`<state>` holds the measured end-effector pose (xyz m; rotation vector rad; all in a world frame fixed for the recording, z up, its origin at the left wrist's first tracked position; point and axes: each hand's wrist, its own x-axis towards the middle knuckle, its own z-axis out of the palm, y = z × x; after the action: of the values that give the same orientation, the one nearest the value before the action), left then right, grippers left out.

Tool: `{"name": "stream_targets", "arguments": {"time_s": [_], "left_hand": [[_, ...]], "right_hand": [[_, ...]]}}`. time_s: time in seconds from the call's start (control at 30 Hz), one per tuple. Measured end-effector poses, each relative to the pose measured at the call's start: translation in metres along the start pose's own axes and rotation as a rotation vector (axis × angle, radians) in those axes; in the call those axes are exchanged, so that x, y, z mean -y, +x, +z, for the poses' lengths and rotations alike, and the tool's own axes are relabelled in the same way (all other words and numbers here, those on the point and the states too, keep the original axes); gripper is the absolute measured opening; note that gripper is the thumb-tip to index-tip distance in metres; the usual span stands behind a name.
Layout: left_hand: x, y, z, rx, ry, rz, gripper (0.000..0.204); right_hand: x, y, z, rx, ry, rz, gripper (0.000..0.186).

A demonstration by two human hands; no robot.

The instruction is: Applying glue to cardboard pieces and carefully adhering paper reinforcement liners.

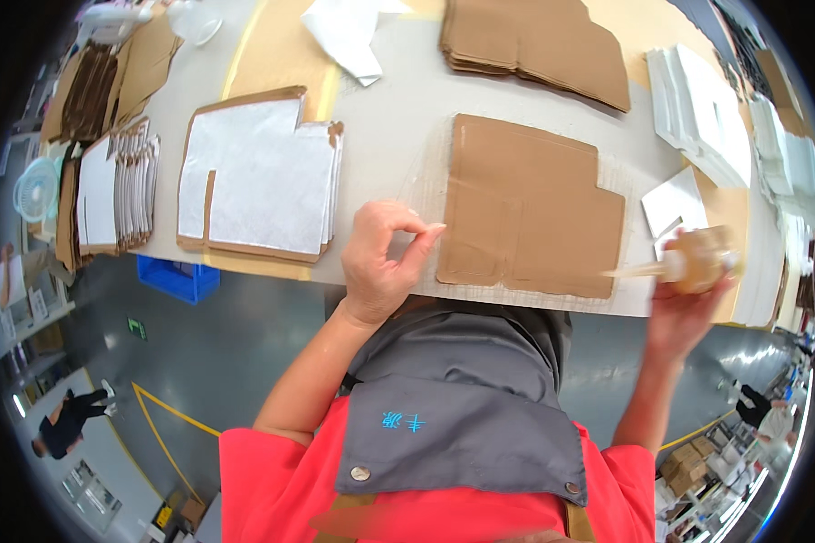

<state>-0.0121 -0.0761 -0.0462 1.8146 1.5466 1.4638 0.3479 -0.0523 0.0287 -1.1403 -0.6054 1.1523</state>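
A flat brown panel with a notched upper right corner lies at the front of the table before me. My left hand is at its left side, thumb and forefinger pinched together with the tips at the panel's edge. Whether anything is between them I cannot tell. In my right hand is a yellowish squeeze bottle, blurred by motion, held tilted on its side. Its thin pale nozzle points left, over the panel's lower right part.
White-faced panels with brown edges lie stacked on the left, beside a row of upright panels. More brown panels are piled behind. White pieces are stacked on the right. Below the table's left edge is a blue bin.
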Motion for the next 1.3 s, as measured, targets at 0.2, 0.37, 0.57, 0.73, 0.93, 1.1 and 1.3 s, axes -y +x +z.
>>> {"name": "stream_targets", "arguments": {"time_s": [0.2, 0.37, 0.57, 0.73, 0.93, 1.1, 1.3], "left_hand": [[0.008, -0.009, -0.005, -0.031, -0.083, -0.136, 0.025], [0.006, -0.012, -0.01, -0.069, -0.179, -0.213, 0.022], [-0.018, 0.015, -0.023, 0.039, -0.065, -0.161, 0.012], [-0.027, 0.058, -0.005, 0.336, -0.18, -0.015, 0.026], [-0.073, 0.124, 0.093, 0.579, -0.127, 0.276, 0.016], [-0.078, 0.152, 0.174, 0.692, -0.096, 0.34, 0.032], [-0.101, 0.152, 0.253, 0.892, -0.384, 0.307, 0.046]], "right_hand": [[0.116, 0.139, -0.164, -0.21, -0.685, -0.118, 0.053], [0.104, 0.166, -0.196, -0.28, -1.642, -0.049, 0.067], [0.07, 0.166, -0.157, -0.323, -1.902, -0.684, 0.063], [0.041, 0.182, -0.084, 0.057, -1.514, -0.073, 0.053], [0.045, 0.203, -0.101, 0.201, -1.299, 0.135, 0.04], [0.059, 0.171, -0.088, 0.341, -1.155, 0.04, 0.024], [0.086, 0.113, -0.083, 0.378, -1.059, -0.269, 0.013]]}}
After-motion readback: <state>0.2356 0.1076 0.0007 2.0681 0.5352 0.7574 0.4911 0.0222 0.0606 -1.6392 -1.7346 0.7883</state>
